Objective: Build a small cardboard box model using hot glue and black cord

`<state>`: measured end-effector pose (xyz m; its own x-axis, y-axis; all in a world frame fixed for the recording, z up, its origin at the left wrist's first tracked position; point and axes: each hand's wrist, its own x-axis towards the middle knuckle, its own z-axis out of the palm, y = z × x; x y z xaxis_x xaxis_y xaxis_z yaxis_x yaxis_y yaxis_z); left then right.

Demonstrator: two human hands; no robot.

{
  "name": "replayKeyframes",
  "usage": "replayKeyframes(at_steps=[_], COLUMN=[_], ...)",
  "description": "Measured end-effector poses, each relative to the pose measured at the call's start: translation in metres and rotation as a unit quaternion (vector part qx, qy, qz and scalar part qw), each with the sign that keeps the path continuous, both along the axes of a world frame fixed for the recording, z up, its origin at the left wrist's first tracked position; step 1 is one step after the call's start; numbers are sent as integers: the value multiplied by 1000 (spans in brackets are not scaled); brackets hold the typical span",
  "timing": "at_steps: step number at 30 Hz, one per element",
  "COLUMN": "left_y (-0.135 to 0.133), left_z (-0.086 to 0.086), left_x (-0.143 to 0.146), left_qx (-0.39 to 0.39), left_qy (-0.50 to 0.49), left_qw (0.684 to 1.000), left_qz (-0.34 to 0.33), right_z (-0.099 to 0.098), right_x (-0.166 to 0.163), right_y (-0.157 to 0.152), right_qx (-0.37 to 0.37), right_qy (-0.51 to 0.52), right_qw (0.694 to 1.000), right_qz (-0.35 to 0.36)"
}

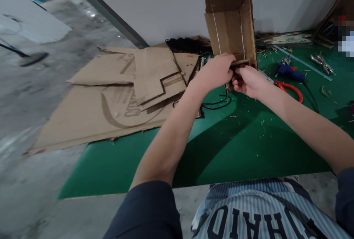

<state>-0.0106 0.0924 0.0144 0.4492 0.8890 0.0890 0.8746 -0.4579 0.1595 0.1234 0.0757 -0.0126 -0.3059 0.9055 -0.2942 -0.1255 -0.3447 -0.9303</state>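
An open cardboard box (pixel 231 29) stands against the wall at the back of the green table, with pale strings or glue lines running down inside it. My left hand (pixel 217 70) is closed at the box's lower front edge, its fingers curled over the cardboard. Close beside it, my right hand (pixel 249 80) is closed too, fingertips pinched by a small dark piece under that edge; the hands hide what it is. A thin black cord (pixel 218 104) hangs below the hands and loops on the table.
Flat cardboard sheets (pixel 155 73) lie to the left, overhanging the green table (pixel 118 169). Red-handled scissors (pixel 290 88), a blue glue gun (pixel 290 71) with its cable and a clear-wrapped item (pixel 322 64) lie right. A black bundle (pixel 185 45) sits behind. Scraps litter the surface.
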Motion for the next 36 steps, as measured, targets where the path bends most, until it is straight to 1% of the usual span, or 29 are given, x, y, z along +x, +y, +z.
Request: replayKeyframes(at_steps=[3,6,8,13,19,22,27,31,36], left_y=[-1,-3,-7,-14,-17,-19,-23,-21,-18], left_z=[-1,2,5,12,8,7,7,8,12], left_x=[-2,-2,1,7,7,9,11,7,5], left_qx=[-3,-27,-42,-52,-55,-55,-64,-56,-62], left_qy=[-2,7,19,33,36,28,25,14,27], left_qw=[1000,998,997,996,996,997,997,997,997], left_qz=[-11,-49,-64,-59,-63,-52,-45,-49,-44], right_z=[1,3,3,1,-1,-3,-6,-7,-6], right_x=[-6,-8,-9,-12,-13,-13,-13,-12,-10], right_y=[-4,-7,-9,-11,-13,-14,-13,-14,-15], right_qx=[-38,-53,-55,-57,-66,-64,-57,-44,-34], right_qy=[10,21,28,41,40,44,52,63,71], right_qw=[998,993,991,987,982,982,983,985,986], right_qz=[-58,-100,-120,-146,-170,-174,-168,-155,-150])
